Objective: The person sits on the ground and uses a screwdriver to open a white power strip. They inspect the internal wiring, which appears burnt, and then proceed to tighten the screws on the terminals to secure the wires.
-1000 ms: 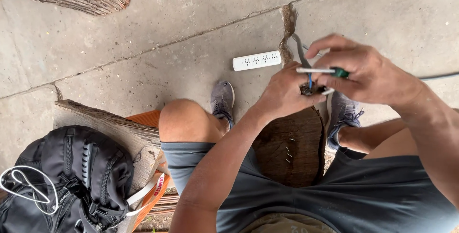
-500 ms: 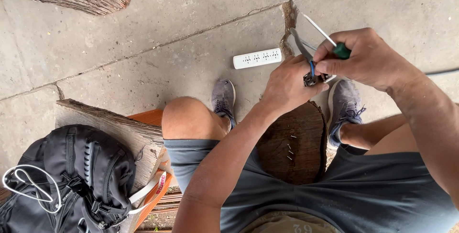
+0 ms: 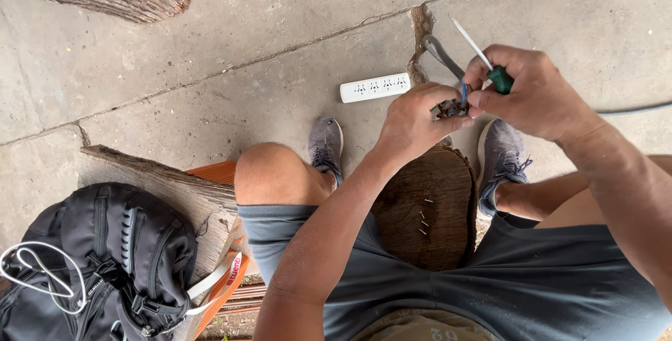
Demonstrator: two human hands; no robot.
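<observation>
A: Now, left hand (image 3: 413, 120)?
B: Grip is closing on a small wired part (image 3: 450, 108), above the wood stump (image 3: 427, 208).
A: Right hand (image 3: 535, 96)?
B: Clasping the green-handled screwdriver (image 3: 483, 57), blade pointing to 11 o'clock; white power strip (image 3: 375, 87) lying at 9 o'clock.

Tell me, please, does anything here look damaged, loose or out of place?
Yes. The left hand holds a small electrical part with bare wires showing, while the right hand holds a green-handled screwdriver. Small loose screws lie scattered on the wooden stump below.
</observation>
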